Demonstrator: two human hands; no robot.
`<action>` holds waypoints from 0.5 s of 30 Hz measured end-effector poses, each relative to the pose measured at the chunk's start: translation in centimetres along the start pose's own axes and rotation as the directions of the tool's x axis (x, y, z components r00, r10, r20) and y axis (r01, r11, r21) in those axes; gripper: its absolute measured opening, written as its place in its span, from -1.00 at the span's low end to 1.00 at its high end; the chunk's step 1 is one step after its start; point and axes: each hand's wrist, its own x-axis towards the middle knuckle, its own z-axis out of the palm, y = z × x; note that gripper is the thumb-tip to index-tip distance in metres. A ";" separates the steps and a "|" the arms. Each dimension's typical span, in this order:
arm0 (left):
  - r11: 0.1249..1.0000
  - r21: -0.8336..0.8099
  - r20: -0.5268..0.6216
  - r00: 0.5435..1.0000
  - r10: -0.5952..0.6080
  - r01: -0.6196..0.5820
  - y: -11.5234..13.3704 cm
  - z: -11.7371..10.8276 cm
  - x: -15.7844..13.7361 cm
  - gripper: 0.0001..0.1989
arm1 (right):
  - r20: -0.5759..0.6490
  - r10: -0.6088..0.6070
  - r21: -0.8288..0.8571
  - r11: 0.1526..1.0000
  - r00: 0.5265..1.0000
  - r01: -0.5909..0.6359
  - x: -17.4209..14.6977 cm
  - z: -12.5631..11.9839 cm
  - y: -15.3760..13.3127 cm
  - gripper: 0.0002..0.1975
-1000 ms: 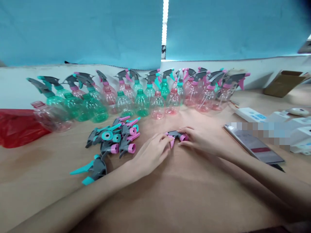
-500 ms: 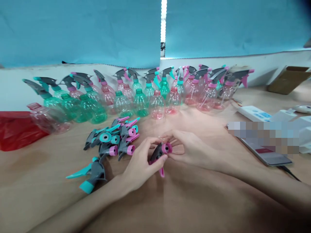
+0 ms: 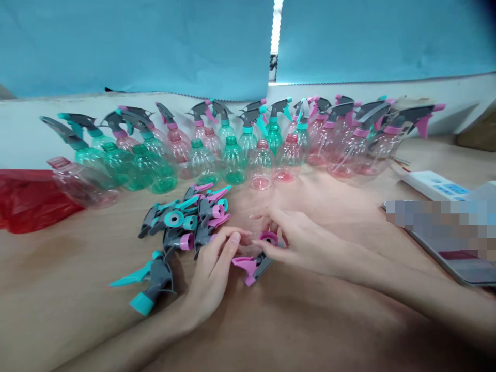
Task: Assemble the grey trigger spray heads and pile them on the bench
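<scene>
- At the middle of the wooden table, as the head view shows it, I see a pink-and-gray spray head below and between the person's two hands, its pink trigger pointing toward the left.
- The right hand has its thumb and fingers closed around the pink collar end of that spray head.
- The left hand is bent, with thumb and forefinger close together just beside the trigger; its fingertips blur, so I can't tell whether it grips anything.
- Near the left hand, on its outer side, lies a pile of spray heads, gray with teal or pink parts, heaped against one another.
- Closer to the left forearm, a teal-and-gray spray head lies apart from that pile.
- Farther back stands a long row of clear bottles. Several toward the front have bare necks, among them a green bottle and a pink bottle; many behind and at the sides wear sprayers.
- At the far left, a pale pink bottle leans beside a red plastic bag.
- Over on the right, a phone lies near a white power strip, both partly covered by a blurred patch.
- Behind everything, blue blinds hang above a white wall.
</scene>
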 end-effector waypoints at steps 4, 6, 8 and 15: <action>0.970 0.157 -0.006 0.982 0.187 -0.183 0.2 -1.1 -0.6 -0.88 | 0.005 0.016 0.004 1.000 1.000 -0.016 0.3 0.1 2.3 -0.75; 0.935 0.236 0.031 0.963 0.267 -0.267 0.4 -1.5 -1.0 -0.85 | -0.010 0.018 0.019 1.000 1.000 -0.018 0.4 0.1 2.6 -0.74; 0.922 0.252 0.070 0.956 0.286 -0.294 0.4 -1.5 -1.4 -0.83 | -0.025 0.013 0.046 0.999 1.000 -0.012 0.3 0.2 2.4 -0.73; 0.946 -0.299 0.129 0.977 0.167 -0.123 -1.1 -0.6 -1.8 -0.68 | -0.064 -0.057 0.171 0.983 0.996 0.068 -0.6 1.0 -0.4 -0.80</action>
